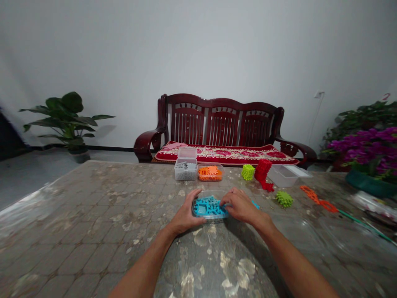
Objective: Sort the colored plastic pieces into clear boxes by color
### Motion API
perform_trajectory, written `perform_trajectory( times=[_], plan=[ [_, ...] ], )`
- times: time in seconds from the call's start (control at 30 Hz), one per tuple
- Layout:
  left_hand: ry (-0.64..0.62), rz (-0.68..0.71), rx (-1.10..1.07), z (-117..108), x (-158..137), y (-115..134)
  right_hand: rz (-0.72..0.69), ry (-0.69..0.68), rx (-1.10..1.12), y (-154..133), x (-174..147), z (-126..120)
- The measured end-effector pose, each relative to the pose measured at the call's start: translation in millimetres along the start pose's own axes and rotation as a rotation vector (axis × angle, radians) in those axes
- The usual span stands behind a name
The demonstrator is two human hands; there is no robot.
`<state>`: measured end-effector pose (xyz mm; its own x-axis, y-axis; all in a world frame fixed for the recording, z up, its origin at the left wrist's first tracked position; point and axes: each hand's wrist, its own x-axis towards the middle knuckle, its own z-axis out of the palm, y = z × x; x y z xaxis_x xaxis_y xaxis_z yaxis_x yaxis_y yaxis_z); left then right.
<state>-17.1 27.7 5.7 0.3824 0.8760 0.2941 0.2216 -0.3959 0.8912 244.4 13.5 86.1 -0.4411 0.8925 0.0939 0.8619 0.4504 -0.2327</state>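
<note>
A clear plastic container (214,218) filled with blue interlocking plastic pieces (206,207) stands on the table in front of me. My left hand (186,212) grips its left side, thumb along the near edge and fingers at the far corner. At the right end, my right hand (240,205) reaches over the rim with its fingers curled down among the blue pieces. Its fingertips are partly hidden, so whatever they pinch cannot be made out. A bit of blue plastic (255,204) shows just beyond my right hand.
Behind stand a box of grey pieces (186,170) and a tub of orange pieces (211,171). Rightward are yellow-green (247,172), red (263,170) and green (284,199) pieces, an empty clear box (283,177), an orange chain (319,200) and purple flowers (369,149).
</note>
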Motion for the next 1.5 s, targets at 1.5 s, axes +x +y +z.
perform_trajectory(
  times=[1.5],
  plan=[
    [0.003,0.011,0.008,-0.1,0.0,-1.4,0.084,0.127,0.132,1.8,-4.9,-14.0]
  ],
)
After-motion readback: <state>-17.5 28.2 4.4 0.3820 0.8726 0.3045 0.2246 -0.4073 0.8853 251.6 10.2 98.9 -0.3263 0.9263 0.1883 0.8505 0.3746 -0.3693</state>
